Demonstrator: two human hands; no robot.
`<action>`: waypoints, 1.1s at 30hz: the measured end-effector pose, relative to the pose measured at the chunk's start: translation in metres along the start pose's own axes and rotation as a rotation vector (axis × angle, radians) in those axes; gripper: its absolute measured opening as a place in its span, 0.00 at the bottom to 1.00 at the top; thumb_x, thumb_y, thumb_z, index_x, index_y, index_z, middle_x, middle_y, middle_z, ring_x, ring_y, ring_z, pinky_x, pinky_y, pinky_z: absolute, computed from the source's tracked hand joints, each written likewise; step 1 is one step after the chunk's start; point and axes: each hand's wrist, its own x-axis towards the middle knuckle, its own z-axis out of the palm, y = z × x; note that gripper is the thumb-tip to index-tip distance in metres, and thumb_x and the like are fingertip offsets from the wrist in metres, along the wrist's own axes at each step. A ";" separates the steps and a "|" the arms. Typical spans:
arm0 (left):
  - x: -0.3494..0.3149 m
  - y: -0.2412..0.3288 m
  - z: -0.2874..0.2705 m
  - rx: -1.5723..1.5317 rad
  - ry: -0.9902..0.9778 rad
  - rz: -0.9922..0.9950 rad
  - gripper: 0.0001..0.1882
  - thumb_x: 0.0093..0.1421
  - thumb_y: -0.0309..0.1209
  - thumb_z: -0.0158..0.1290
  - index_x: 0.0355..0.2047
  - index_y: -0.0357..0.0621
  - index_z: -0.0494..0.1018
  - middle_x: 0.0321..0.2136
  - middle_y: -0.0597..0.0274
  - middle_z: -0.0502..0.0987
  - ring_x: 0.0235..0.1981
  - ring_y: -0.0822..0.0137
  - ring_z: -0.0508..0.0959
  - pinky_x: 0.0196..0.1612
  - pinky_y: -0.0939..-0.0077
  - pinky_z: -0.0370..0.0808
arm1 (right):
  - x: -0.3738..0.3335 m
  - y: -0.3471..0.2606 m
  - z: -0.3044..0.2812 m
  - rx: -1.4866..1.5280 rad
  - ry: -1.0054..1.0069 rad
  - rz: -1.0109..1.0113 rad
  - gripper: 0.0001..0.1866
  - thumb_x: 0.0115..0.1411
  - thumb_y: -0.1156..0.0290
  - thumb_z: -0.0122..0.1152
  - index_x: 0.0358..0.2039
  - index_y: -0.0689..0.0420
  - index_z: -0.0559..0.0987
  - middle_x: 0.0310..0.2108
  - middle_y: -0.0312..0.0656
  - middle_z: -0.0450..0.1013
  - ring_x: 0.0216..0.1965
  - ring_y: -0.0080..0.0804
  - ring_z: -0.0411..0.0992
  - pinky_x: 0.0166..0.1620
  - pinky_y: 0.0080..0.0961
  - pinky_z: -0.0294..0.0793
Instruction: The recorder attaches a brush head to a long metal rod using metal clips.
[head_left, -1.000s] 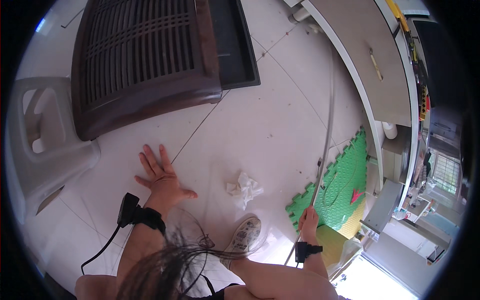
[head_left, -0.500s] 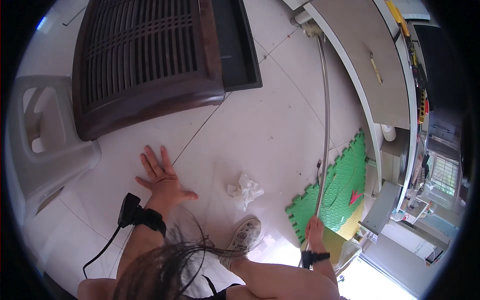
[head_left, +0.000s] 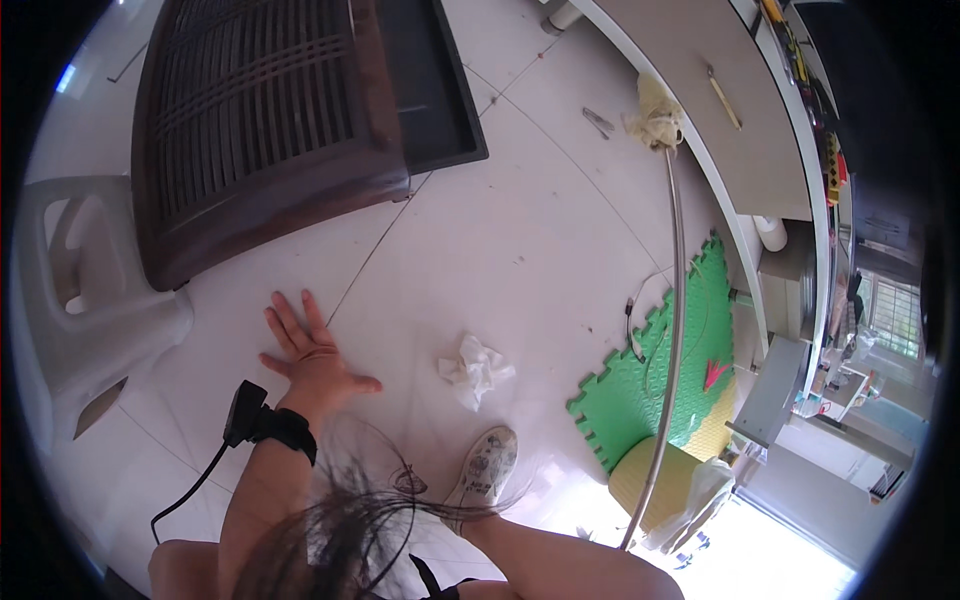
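My left hand (head_left: 315, 368) lies flat on the tiled floor with its fingers spread, holding nothing. A black strap with a small box sits on that wrist. To its right is a crumpled white tissue (head_left: 475, 371), apart from the hand. A long thin metal pole (head_left: 677, 300) runs up the right side, with a dirty, pale yellowish cloth (head_left: 657, 115) bunched at its far end, beside the cabinet's lower edge. The pole's near end drops behind my leg (head_left: 570, 560). My right hand is out of sight. A small, slim metal object (head_left: 598, 122) lies left of the cloth.
A dark slatted wooden table (head_left: 250, 130) with a black tray (head_left: 440, 90) stands far left, beside a grey plastic stool (head_left: 100, 270). On the right are a low cabinet (head_left: 720, 130), a green foam mat (head_left: 655, 385) with a cable (head_left: 630, 330), and a yellow mat (head_left: 650, 490).
The pole's cloth end has come out from under the cabinet, and the small metal object now shows beside it. My right hand, earlier gripping the pole, has left view. My left hand stays planted.
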 end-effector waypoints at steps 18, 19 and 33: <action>-0.001 0.007 -0.005 -0.015 -0.028 -0.079 0.83 0.20 0.48 0.72 0.57 0.46 0.12 0.56 0.41 0.09 0.59 0.45 0.14 0.53 0.28 0.35 | -0.063 -0.139 0.144 -0.652 -0.856 -0.494 0.12 0.58 0.63 0.46 0.23 0.57 0.69 0.20 0.40 0.69 0.23 0.34 0.68 0.27 0.33 0.66; -0.002 0.009 -0.007 -0.019 -0.051 -0.094 0.83 0.20 0.48 0.72 0.56 0.45 0.12 0.56 0.41 0.09 0.59 0.45 0.14 0.53 0.28 0.35 | -0.064 -0.164 0.147 -0.726 -0.861 -0.687 0.12 0.58 0.63 0.45 0.24 0.58 0.69 0.21 0.41 0.69 0.23 0.34 0.68 0.27 0.34 0.66; 0.012 -0.005 0.010 0.005 0.017 -0.016 0.85 0.15 0.50 0.71 0.57 0.45 0.14 0.57 0.38 0.12 0.59 0.38 0.16 0.48 0.22 0.36 | -0.064 -0.771 0.300 -0.369 0.216 -1.611 0.17 0.53 0.72 0.50 0.45 0.57 0.71 0.48 0.51 0.66 0.45 0.47 0.67 0.48 0.35 0.68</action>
